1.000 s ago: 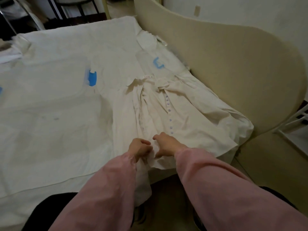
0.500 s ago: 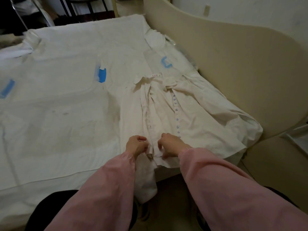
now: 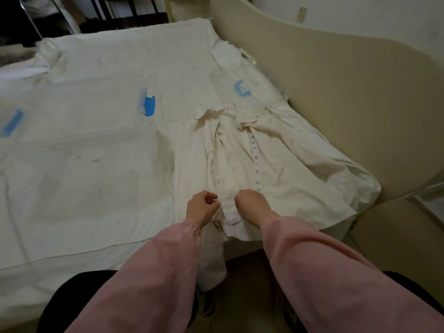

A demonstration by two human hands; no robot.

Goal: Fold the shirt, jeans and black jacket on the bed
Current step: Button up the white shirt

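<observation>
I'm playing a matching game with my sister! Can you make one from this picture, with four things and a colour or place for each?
Things:
1. shirt
2. tape piece
3. sleeve
4. curved bed board

Clues:
A. pink
B. blue
C. stands along the edge of the bed
D. gripped near its bottom edge by the left hand and the right hand

Pairs: 1-D, 2-B, 3-A, 4-C.
</observation>
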